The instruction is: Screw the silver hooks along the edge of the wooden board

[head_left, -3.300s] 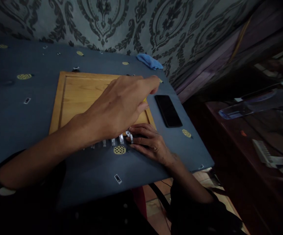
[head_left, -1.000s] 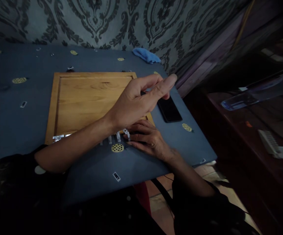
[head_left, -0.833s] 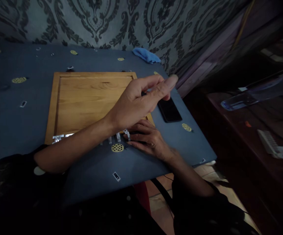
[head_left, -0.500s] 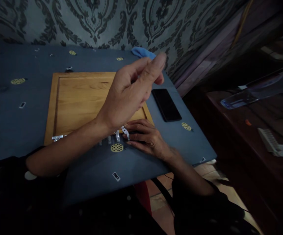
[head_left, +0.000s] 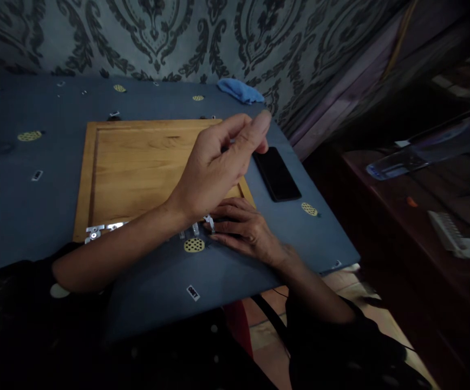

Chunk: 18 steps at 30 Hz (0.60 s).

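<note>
A wooden board with a raised border lies flat on the table. Over its right part is my left hand, raised, its fingers curled and its thumb laid against them; whatever may be inside is hidden. My right hand rests at the board's front right corner, its fingertips closed around a small silver metal fitting. More shiny fittings line the front edge beside it, partly covered by my left forearm. At the front left corner, another metal fitting shows a screw head.
A black phone lies right of the board, and a blue cloth is by the patterned wall. Pineapple prints cover the blue tablecloth. Right of the table stands a dark red surface with a clear bottle and cables.
My left hand has come down a little, still curled, uncovering the blue cloth and more of the front left fitting. My right hand stays in place.
</note>
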Motion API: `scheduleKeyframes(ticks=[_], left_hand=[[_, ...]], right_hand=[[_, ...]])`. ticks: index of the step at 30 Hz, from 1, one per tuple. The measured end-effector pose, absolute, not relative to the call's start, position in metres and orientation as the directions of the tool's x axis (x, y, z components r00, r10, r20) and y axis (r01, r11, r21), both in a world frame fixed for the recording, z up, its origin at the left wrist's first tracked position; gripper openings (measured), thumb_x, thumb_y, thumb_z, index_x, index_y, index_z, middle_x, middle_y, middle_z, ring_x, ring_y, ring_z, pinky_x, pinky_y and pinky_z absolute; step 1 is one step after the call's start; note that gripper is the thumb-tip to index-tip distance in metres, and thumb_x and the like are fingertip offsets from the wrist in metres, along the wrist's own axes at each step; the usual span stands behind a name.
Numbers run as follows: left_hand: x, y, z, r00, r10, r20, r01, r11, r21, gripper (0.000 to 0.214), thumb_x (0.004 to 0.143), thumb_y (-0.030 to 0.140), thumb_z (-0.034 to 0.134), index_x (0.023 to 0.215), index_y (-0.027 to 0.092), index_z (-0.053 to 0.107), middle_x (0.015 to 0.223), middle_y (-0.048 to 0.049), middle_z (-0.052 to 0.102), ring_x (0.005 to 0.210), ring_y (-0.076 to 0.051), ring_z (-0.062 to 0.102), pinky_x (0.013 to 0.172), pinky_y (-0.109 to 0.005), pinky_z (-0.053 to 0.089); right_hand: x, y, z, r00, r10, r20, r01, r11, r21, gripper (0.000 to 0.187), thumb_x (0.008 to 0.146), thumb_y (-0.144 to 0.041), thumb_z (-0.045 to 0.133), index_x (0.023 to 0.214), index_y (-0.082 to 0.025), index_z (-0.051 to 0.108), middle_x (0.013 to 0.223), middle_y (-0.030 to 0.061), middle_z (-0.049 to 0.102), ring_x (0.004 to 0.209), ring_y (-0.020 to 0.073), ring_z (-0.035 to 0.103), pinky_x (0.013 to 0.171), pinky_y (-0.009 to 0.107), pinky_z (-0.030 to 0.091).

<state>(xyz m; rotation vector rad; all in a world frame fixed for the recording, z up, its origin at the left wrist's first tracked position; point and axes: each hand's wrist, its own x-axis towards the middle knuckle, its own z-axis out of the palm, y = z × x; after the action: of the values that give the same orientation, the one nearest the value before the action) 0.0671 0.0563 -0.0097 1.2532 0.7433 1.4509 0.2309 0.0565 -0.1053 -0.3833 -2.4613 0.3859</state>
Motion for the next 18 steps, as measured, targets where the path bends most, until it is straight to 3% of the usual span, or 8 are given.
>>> scheduleKeyframes(ticks=[4, 11, 14, 18], left_hand=[[0.0681, 0.0554, -0.0102, 0.068, 0.955, 0.29, -0.264, -0.263, 0.928, 0.046, 0.096, 0.052, 0.061, 0.066, 0.019, 0.051, 0.05, 0.0078, 0.031, 0.043, -0.006, 0.026, 0.04, -0.022, 0.022], [0.0653, 0.0524, -0.0085, 0.153, 0.953, 0.262, -0.219, -0.226, 0.949, 0.031, 0.104, 0.03, 0.05, 0.075, 0.019, 0.056, 0.055, 0.0071, 0.036, 0.045, -0.006, 0.032, 0.045, -0.02, 0.028], [0.0661, 0.0527, -0.0095, 0.14, 0.954, 0.264, -0.217, -0.231, 0.949, 0.027, 0.1, 0.032, 0.059, 0.076, 0.019, 0.057, 0.056, 0.007, 0.038, 0.047, -0.006, 0.037, 0.045, -0.019, 0.03], [0.0705, 0.0523, -0.0113, 0.082, 0.946, 0.313, -0.224, -0.288, 0.931, 0.037, 0.096, 0.044, 0.063, 0.07, 0.02, 0.053, 0.052, 0.008, 0.033, 0.045, -0.007, 0.034, 0.043, -0.02, 0.027]], right_hand=[[0.2312, 0.0564, -0.1042, -0.776, 0.363, 0.515, 0.18, 0.911, -0.372, 0.018, 0.096, -0.032, 0.066, 0.103, -0.019, 0.076, 0.113, 0.0087, 0.077, 0.113, 0.0234, 0.066, 0.095, 0.044, 0.057], [0.2312, 0.0569, -0.1046, -0.776, 0.36, 0.518, 0.175, 0.912, -0.371, 0.018, 0.096, -0.031, 0.067, 0.105, -0.019, 0.076, 0.11, 0.0081, 0.077, 0.112, 0.023, 0.065, 0.096, 0.044, 0.056], [0.2311, 0.057, -0.1044, -0.775, 0.356, 0.522, 0.173, 0.914, -0.366, 0.018, 0.096, -0.032, 0.067, 0.104, -0.02, 0.077, 0.108, 0.0075, 0.077, 0.11, 0.0227, 0.066, 0.094, 0.044, 0.056], [0.2309, 0.0571, -0.1045, -0.776, 0.362, 0.516, 0.177, 0.91, -0.374, 0.018, 0.096, -0.033, 0.066, 0.103, -0.02, 0.077, 0.108, 0.008, 0.077, 0.11, 0.0232, 0.066, 0.094, 0.044, 0.056]])
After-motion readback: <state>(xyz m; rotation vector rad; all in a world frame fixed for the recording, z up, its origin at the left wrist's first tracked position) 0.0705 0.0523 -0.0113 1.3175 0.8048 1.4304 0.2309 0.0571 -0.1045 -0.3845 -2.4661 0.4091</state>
